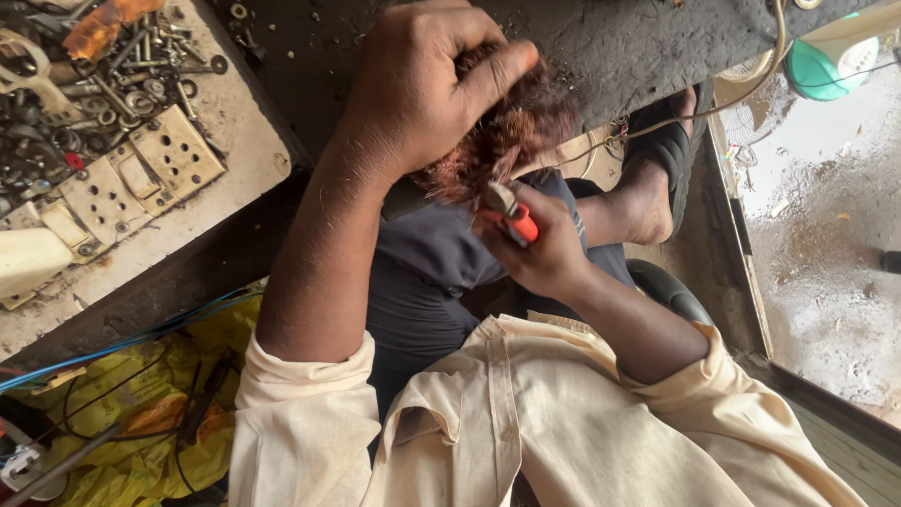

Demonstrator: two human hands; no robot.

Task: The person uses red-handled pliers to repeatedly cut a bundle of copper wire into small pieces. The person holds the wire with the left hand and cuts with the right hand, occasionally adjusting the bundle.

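Rusty screws, washers and bolts (113,66) lie heaped at the upper left on a pale, stained table (244,160), and just below them sits a cream switch plate (141,174) with rows of holes. Under the table's edge, blue wires (122,338) run across a crumpled yellow bag (188,394) at the lower left. Toward the middle, the left hand (413,84) reaches up from a cream sleeve (300,422) and is closed around a bundle of reddish-brown copper wire (507,141), thumb pressed over the top, holding it against the edge of a dark, gritty slab (638,47). The wire bundle hangs just above the person's dark lap, between the two hands. Right beneath it, the right hand (544,253) is clenched around pliers (511,216) with red-orange handles, whose grey nose points up and touches the lower strands of the bundle. Further right, a foot in a black sandal (671,150) rests by the slab's underside, and a thin cable (741,94) curves past it. At the far right lies a wet concrete floor (826,235), with a green and white fan (831,56) in the upper corner.
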